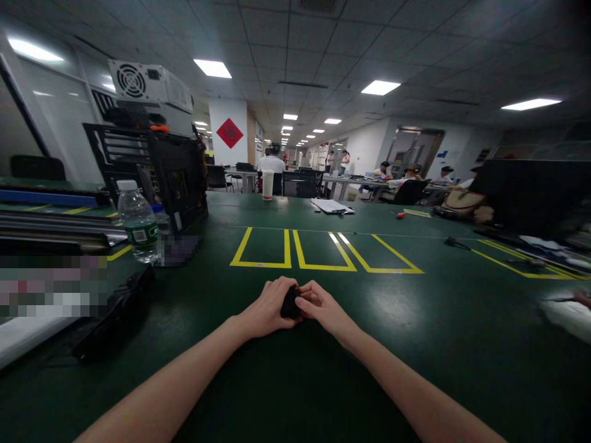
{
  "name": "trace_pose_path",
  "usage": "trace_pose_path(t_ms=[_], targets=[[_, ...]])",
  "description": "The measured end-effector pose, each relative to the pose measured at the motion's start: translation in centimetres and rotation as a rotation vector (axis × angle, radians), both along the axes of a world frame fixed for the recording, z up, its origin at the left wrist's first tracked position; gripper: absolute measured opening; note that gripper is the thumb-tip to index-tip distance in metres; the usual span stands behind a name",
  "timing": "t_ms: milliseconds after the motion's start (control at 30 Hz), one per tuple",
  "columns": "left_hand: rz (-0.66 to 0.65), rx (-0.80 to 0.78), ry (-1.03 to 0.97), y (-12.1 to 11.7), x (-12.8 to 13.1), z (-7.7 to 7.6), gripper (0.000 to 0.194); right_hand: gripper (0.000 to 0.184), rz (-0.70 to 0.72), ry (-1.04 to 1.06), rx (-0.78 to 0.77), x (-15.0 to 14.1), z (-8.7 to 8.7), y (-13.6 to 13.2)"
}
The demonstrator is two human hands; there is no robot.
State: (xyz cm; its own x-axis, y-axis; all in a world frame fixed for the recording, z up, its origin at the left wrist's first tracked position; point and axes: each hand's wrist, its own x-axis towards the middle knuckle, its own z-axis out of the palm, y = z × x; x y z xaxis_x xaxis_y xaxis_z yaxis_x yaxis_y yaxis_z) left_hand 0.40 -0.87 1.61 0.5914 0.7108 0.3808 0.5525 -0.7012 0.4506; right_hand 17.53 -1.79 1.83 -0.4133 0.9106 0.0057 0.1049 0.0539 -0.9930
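Observation:
Both my hands meet at the middle of a dark green table [415, 320]. My left hand [270, 307] is curled around a small black object [290, 303]. My right hand [321, 306] pinches the same object from the right side with closed fingers. The object is mostly hidden between the fingers, so I cannot make out what it is. Just beyond my hands lie three yellow taped outlines [323, 251] on the table top.
A water bottle [137, 221] stands at the left beside a black open computer case [157, 166] and stacked panels. A black device [115, 311] lies at the near left. A cup [268, 184] and papers [331, 206] sit further back. Several people sit at far desks.

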Motion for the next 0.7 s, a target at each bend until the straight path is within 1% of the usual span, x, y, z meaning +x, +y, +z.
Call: trace_pose_path(t_ms=[167,300,400,467,567,700], targets=[[0.007,-0.019,0.003,0.0,0.0,0.0,0.053,0.035,-0.016,-0.015,-0.039,0.0,-0.3,0.4],[0.003,-0.018,0.003,-0.1,0.0,0.1,0.050,0.032,0.057,-0.004,-0.011,0.3,-0.2,0.6],[0.002,-0.004,0.000,-0.2,-0.1,0.3,0.050,0.036,0.101,0.042,0.011,0.4,0.0,0.5],[-0.011,-0.008,0.012,-0.3,-0.1,0.5,0.050,0.034,0.089,0.040,0.002,0.4,0.2,0.3],[-0.032,-0.022,0.026,-0.4,-0.2,0.9,0.050,0.027,0.033,0.022,-0.014,0.2,0.1,0.2],[-0.026,-0.028,0.027,-0.5,-0.3,1.1,0.049,0.028,-0.016,0.010,-0.022,-0.1,0.0,0.1]])
